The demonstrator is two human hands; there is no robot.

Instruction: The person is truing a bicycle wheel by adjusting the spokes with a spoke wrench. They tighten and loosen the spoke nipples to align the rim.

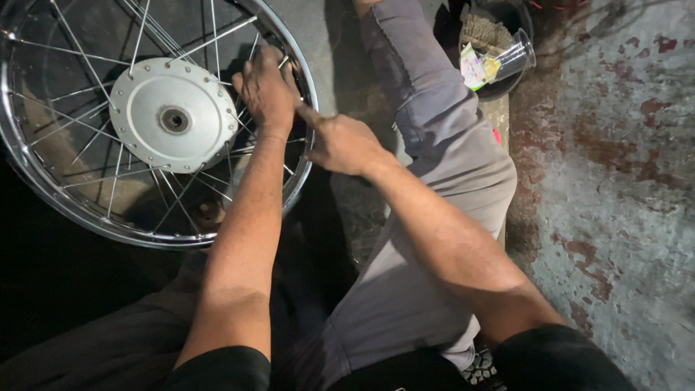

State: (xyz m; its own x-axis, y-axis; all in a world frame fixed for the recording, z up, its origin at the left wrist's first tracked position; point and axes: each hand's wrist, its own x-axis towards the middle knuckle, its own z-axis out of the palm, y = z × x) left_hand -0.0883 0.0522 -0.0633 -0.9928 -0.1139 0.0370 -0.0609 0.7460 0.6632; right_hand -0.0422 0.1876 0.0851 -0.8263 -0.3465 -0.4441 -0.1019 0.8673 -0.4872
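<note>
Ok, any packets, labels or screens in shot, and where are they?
Small packet: top right, beyond the grey-trousered knee, in a dark bowl beside a clear plastic cup; flat, white with green and yellow.
No screens or signs in view.

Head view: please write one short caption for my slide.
Left hand grips the spokes of a chrome wheel near its hub, right hand beside the rim.

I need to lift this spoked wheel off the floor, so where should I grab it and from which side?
Probably grip the wheel by its chrome rim, reaching from the near lower edge. That arc lies bare, while the left hand and right hand crowd the right side; the spokes look thin.
</note>
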